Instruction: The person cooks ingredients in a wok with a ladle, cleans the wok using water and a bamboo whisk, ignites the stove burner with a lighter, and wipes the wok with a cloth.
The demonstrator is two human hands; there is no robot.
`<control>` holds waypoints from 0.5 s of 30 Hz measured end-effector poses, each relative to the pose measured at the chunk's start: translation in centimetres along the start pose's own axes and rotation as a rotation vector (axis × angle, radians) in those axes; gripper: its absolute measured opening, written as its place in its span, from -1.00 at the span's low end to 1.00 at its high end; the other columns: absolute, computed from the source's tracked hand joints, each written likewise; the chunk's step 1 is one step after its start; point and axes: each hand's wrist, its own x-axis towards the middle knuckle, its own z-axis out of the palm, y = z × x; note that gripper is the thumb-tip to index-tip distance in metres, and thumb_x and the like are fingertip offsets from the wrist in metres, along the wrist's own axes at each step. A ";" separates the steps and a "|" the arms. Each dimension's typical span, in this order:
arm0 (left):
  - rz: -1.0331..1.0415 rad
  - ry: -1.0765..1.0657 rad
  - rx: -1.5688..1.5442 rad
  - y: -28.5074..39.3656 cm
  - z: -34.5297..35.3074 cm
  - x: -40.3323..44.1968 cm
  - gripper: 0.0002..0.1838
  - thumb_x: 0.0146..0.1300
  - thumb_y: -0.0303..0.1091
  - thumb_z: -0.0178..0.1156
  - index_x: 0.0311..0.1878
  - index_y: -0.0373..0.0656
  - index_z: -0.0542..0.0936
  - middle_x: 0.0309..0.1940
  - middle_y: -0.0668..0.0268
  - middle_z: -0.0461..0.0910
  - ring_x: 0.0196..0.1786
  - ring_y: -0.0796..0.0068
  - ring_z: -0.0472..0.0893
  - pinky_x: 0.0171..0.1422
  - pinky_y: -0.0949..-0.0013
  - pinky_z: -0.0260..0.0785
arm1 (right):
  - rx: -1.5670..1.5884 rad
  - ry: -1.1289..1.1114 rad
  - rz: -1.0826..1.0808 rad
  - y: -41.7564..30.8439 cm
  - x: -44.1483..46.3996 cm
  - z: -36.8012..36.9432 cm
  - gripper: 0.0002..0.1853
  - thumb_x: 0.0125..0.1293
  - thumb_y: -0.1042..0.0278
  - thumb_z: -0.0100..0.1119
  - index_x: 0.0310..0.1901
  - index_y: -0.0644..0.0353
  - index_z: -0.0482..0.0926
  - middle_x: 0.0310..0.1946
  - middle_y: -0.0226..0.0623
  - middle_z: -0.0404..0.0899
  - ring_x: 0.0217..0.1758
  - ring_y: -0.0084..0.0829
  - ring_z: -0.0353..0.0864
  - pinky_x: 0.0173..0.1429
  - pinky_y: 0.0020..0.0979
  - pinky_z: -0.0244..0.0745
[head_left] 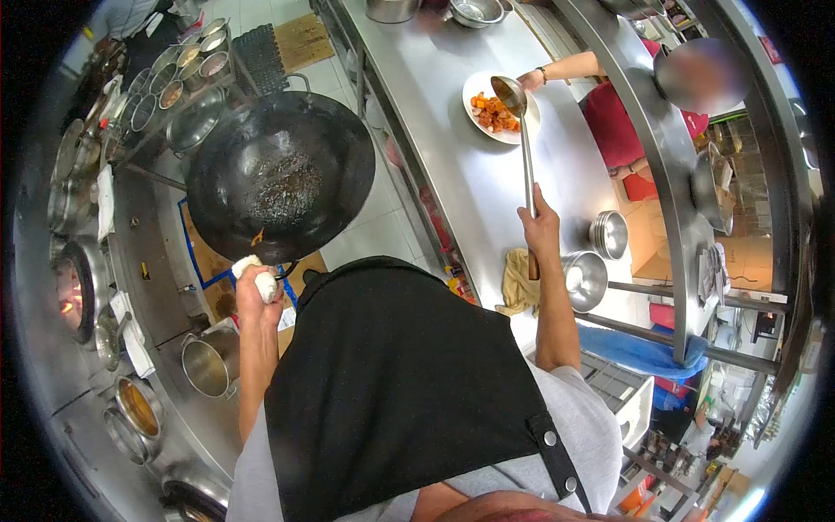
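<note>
My left hand (258, 294) is closed around a white cloth (255, 271) at the near handle of a black wok (335, 157). Oily residue glistens inside the wok, and a small orange scrap clings near its lower rim. My right hand (542, 228) grips the long handle of a metal ladle (509, 94). The ladle's bowl hangs over a white plate (470, 87) on the steel counter. Pieces of orange-red food (493, 115) lie on the plate. Across the counter, a co-worker's hand (531, 79) is at the plate's far edge.
Along the left run a stove with a lit burner (71, 291), a steel pot (207, 365) and several seasoning containers (187, 56). On the steel counter (435, 96) are metal bowls (584, 280) and a tan cloth (519, 283). A steel shelf (648, 157) overhangs its right side.
</note>
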 end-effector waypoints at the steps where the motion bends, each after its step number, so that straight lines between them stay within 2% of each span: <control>1: 0.007 0.027 0.001 0.3 0.8 -0.5 -0.85 0.18 -0.43 0.23 -0.19 -0.02 0.52 -0.47 0.37 0.61 -0.58 0.48 0.56 -0.68 0.37 0.22 | -0.005 0.003 0.010 -0.4 -0.1 -0.1 -0.21 0.27 0.24 0.38 0.55 0.09 0.38 -0.18 0.12 0.73 -0.20 -0.30 0.72 0.00 -0.29 0.58; 2: 0.012 0.055 0.004 0.6 1.1 -0.6 -0.88 0.18 -0.43 0.21 -0.22 -0.01 0.52 -0.48 0.37 0.60 -0.60 0.49 0.54 -0.69 0.38 0.20 | -0.010 0.007 0.022 -0.5 -0.3 -0.1 -0.21 0.27 0.24 0.38 0.55 0.10 0.38 -0.20 0.12 0.72 -0.21 -0.33 0.71 -0.01 -0.31 0.58; 5: 0.009 0.102 0.021 2.1 -1.0 -1.0 -0.89 0.19 -0.43 0.21 -0.23 0.00 0.53 -0.52 0.35 0.59 -0.62 0.49 0.53 -0.69 0.40 0.20 | 0.077 -0.013 0.010 -0.4 -1.8 1.7 -0.22 0.31 0.32 0.34 0.56 0.20 0.34 -0.25 -0.06 0.73 -0.31 -0.33 0.62 -0.05 -0.30 0.58; 9: 0.011 0.092 0.026 1.7 -0.8 0.0 -0.90 0.18 -0.43 0.22 -0.25 -0.01 0.53 -0.53 0.35 0.59 -0.63 0.50 0.53 -0.68 0.41 0.21 | 0.254 -0.011 0.089 -0.1 -1.3 2.1 -0.26 0.36 0.41 0.28 0.57 0.27 0.31 -0.33 -0.28 0.67 -0.40 -0.42 0.57 -0.17 -0.40 0.57; 11: 0.002 0.084 0.024 1.7 -1.4 0.8 -0.90 0.17 -0.42 0.23 -0.27 -0.01 0.53 -0.53 0.35 0.59 -0.62 0.50 0.54 -0.68 0.41 0.21 | 0.376 -0.047 0.242 -3.1 -1.7 1.6 -0.26 0.38 0.46 0.25 0.58 0.28 0.28 -0.36 -0.35 0.63 -0.44 -0.47 0.57 -0.25 -0.44 0.57; 15: -0.041 0.104 0.006 2.6 -2.5 2.6 -0.91 0.17 -0.42 0.23 -0.31 -0.01 0.51 -0.54 0.37 0.58 -0.65 0.52 0.52 -0.71 0.42 0.24 | 0.728 -0.120 0.370 -9.2 -3.2 1.8 -0.25 0.42 0.46 0.18 0.62 0.20 0.22 -0.47 -0.44 0.47 -0.56 -0.56 0.47 -0.44 -0.44 0.50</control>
